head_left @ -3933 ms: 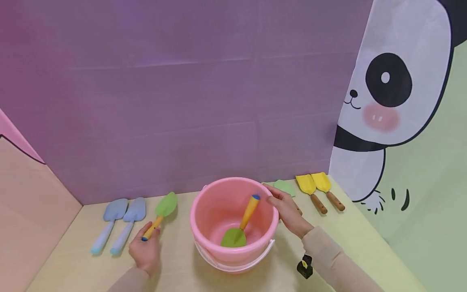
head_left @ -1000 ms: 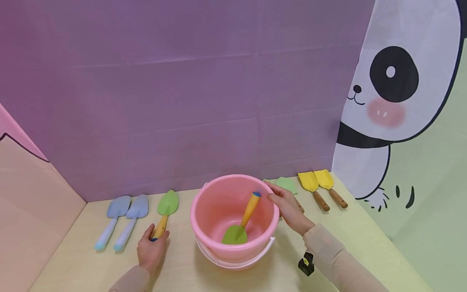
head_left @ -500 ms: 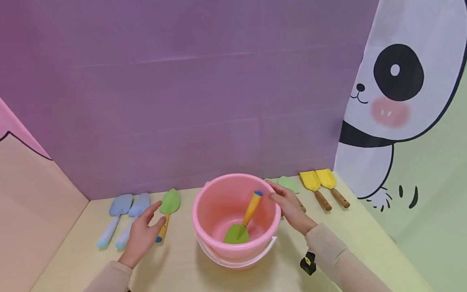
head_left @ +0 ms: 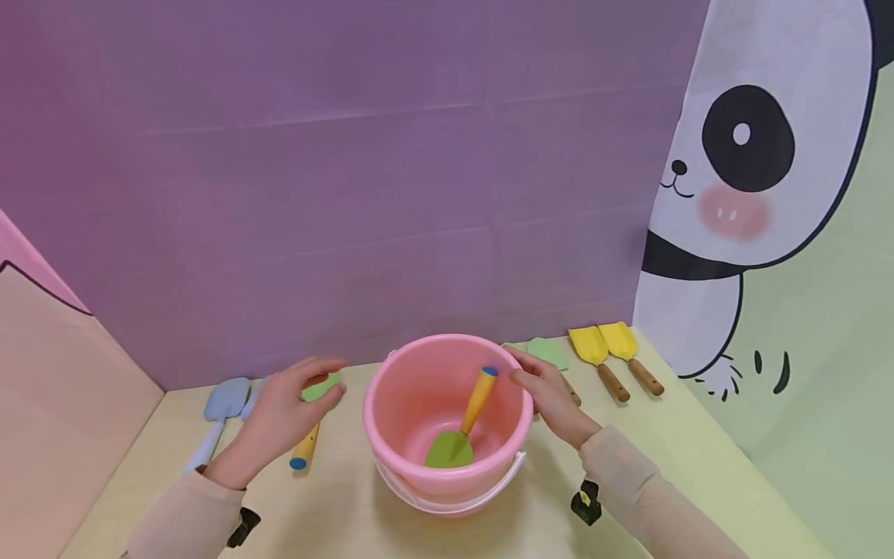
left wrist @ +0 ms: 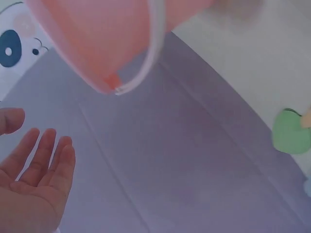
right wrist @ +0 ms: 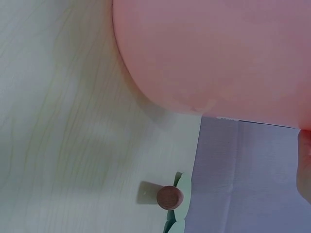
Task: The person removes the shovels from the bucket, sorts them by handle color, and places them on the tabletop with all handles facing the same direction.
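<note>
A pink bucket stands mid-table, its white handle hanging down in front. Inside leans a toy shovel with a green blade and a yellow, blue-tipped grip. My right hand grips the bucket's right rim, thumb over the edge; the right wrist view shows mostly the bucket's wall. Left of the bucket, a matching green-and-yellow shovel lies on the table. Above it hovers my left hand, fingers spread and holding nothing, partly covering its green blade. The left wrist view also shows this empty hand.
Two blue shovels lie at the left, one in view and the other mostly behind my left hand. Pale green shovels lie behind my right hand. Two yellow shovels rest at the back right. A purple backdrop rises behind the table.
My left hand held the green-and-yellow shovel by its grip, laid it on the table, let go, and rose above it. My right hand has stayed on the bucket's rim.
</note>
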Demonstrator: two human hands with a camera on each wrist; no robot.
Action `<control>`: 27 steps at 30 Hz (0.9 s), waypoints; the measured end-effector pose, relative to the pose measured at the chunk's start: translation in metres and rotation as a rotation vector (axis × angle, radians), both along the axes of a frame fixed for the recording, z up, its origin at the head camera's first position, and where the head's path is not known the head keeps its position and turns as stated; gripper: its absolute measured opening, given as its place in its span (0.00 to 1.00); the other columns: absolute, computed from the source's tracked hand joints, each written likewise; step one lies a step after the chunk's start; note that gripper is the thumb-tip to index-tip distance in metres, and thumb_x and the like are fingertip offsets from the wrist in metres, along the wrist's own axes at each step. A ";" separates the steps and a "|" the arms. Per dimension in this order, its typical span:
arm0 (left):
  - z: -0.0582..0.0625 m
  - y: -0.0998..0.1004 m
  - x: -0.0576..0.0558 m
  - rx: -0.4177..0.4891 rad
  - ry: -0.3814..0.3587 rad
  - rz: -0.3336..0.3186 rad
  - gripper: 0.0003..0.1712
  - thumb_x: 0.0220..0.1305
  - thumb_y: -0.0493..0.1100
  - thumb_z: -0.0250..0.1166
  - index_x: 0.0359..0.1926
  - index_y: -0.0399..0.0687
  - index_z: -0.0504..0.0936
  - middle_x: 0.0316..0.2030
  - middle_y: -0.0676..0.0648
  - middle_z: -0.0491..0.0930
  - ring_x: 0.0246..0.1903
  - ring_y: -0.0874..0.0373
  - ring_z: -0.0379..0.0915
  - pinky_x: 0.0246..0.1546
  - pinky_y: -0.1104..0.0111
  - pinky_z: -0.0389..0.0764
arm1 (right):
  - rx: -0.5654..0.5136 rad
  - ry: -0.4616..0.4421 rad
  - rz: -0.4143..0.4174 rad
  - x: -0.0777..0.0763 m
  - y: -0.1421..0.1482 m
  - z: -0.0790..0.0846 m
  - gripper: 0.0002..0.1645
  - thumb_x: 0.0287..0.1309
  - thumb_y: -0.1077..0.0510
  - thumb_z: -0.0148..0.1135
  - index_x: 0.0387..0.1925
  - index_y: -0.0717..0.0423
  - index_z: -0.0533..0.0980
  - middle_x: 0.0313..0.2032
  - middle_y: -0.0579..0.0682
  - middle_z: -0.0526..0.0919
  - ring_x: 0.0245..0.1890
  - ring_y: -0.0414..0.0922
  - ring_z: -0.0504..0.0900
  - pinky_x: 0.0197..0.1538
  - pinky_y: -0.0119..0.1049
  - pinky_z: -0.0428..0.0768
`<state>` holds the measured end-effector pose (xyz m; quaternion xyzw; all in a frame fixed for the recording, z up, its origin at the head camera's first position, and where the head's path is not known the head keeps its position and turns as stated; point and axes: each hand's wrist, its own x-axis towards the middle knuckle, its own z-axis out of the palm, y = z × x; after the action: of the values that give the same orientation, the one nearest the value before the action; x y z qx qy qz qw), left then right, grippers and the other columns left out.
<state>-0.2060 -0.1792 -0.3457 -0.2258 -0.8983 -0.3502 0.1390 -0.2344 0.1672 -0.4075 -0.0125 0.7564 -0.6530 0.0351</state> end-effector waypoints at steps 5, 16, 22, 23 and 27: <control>0.013 0.022 -0.004 -0.021 -0.047 -0.101 0.18 0.58 0.39 0.62 0.51 0.44 0.78 0.49 0.44 0.78 0.48 0.47 0.74 0.48 0.54 0.76 | -0.001 -0.001 -0.003 0.001 0.000 0.001 0.30 0.59 0.55 0.51 0.65 0.45 0.63 0.60 0.50 0.71 0.41 0.49 0.82 0.38 0.37 0.81; 0.016 0.087 -0.026 -0.031 -0.260 -0.278 0.17 0.58 0.40 0.60 0.49 0.43 0.80 0.46 0.46 0.80 0.46 0.51 0.76 0.47 0.62 0.77 | 0.000 0.003 -0.001 0.001 -0.002 0.003 0.30 0.59 0.56 0.51 0.65 0.47 0.63 0.61 0.50 0.71 0.44 0.45 0.81 0.41 0.35 0.81; 0.009 0.111 -0.041 0.001 -0.385 -0.287 0.17 0.58 0.41 0.59 0.49 0.45 0.80 0.46 0.48 0.81 0.46 0.57 0.77 0.47 0.66 0.77 | -0.016 0.003 0.010 0.000 -0.001 0.002 0.30 0.59 0.57 0.50 0.65 0.48 0.63 0.61 0.51 0.70 0.48 0.46 0.79 0.44 0.37 0.80; 0.007 0.113 -0.044 0.008 -0.385 -0.305 0.17 0.58 0.40 0.59 0.49 0.44 0.80 0.46 0.46 0.81 0.46 0.56 0.77 0.48 0.66 0.76 | -0.020 0.001 0.011 0.000 -0.001 0.002 0.30 0.59 0.57 0.50 0.65 0.48 0.63 0.61 0.51 0.70 0.48 0.46 0.79 0.44 0.37 0.80; -0.010 0.122 -0.053 0.016 -0.377 -0.373 0.16 0.57 0.38 0.61 0.48 0.44 0.80 0.43 0.46 0.82 0.45 0.55 0.77 0.49 0.65 0.76 | -0.023 0.006 0.015 -0.001 -0.001 0.002 0.31 0.59 0.58 0.49 0.65 0.49 0.62 0.62 0.51 0.69 0.51 0.47 0.78 0.46 0.37 0.79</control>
<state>-0.2589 -0.0575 -0.3559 -0.3169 -0.8485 -0.4128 -0.0960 -0.2354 0.1659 -0.4058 -0.0205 0.7488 -0.6614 0.0377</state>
